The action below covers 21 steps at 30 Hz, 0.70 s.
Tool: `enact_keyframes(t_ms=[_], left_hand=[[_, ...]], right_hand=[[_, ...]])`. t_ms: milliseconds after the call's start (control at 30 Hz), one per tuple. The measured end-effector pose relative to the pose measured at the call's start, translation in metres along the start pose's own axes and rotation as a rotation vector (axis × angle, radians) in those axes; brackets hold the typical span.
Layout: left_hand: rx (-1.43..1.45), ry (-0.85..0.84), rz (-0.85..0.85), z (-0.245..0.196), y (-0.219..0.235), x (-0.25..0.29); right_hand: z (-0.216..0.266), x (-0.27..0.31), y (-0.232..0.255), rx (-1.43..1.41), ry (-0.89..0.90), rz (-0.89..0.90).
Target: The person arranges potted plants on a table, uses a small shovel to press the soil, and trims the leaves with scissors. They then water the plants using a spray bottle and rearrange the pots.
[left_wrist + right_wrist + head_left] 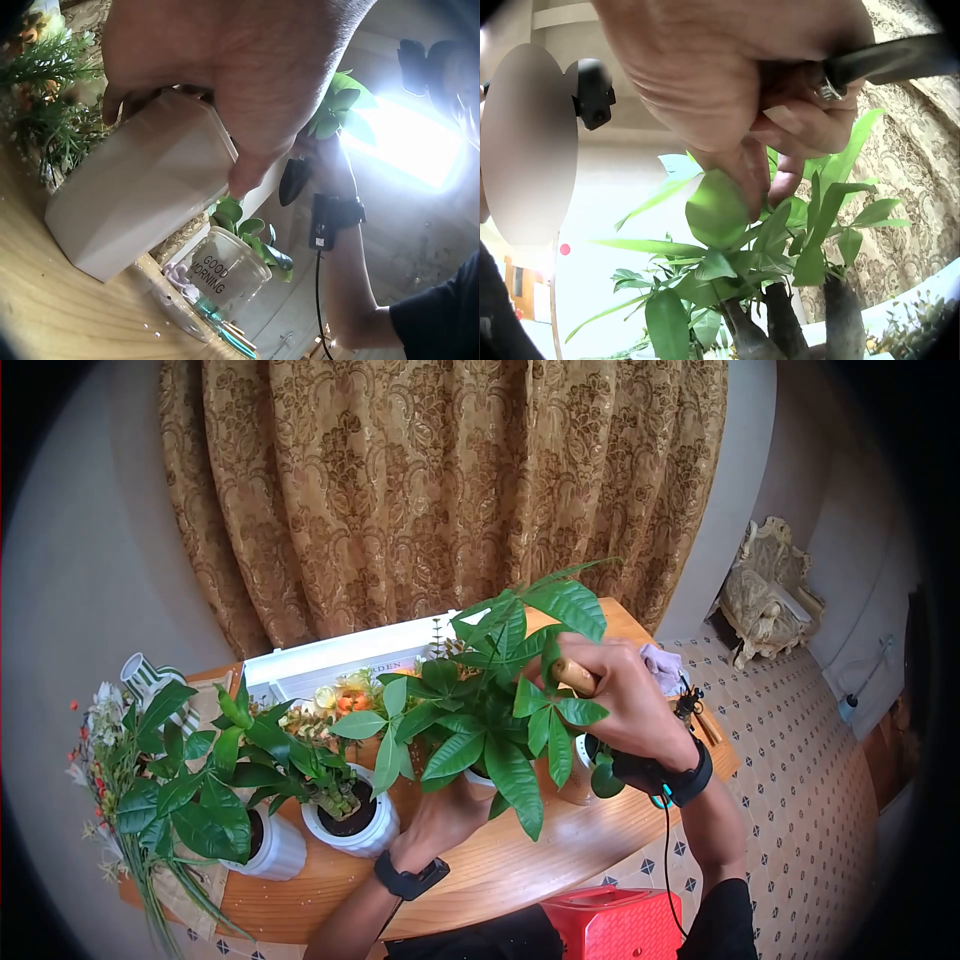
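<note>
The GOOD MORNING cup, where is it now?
In the left wrist view, the GOOD MORNING cup is below the middle, just right of the white pot that the left hand grips, with green leaves at its rim.

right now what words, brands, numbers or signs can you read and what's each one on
"GOOD MORNING": on the see-through pot with a small leafy plant.
"DEN": end of a word on the long white box behind the flowers; the letters before it are unclear.
Too small to read: a tiny pale label on the black device worn at the right wrist.
</note>
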State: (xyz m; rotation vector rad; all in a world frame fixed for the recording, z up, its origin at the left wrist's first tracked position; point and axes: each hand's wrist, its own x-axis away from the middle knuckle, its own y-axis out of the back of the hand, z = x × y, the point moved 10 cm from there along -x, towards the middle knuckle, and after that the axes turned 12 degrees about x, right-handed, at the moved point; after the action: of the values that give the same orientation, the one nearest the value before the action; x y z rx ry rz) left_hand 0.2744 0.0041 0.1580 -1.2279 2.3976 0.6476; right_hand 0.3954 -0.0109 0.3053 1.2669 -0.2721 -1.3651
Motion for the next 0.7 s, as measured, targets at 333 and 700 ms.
enact_keyframes(t_ms=[333, 700], left_hand=[[-0.069, 0.046, -0.049, 0.015, 0.005, 0.009], [-0.068, -0.004, -0.037, 0.015, 0.004, 0.007]], right_hand=[[0.007, -0.011, -0.003, 0.021, 0.058, -0.134], [0.017, -0.028, 0.008, 0.228, 0.235, -0.184]])
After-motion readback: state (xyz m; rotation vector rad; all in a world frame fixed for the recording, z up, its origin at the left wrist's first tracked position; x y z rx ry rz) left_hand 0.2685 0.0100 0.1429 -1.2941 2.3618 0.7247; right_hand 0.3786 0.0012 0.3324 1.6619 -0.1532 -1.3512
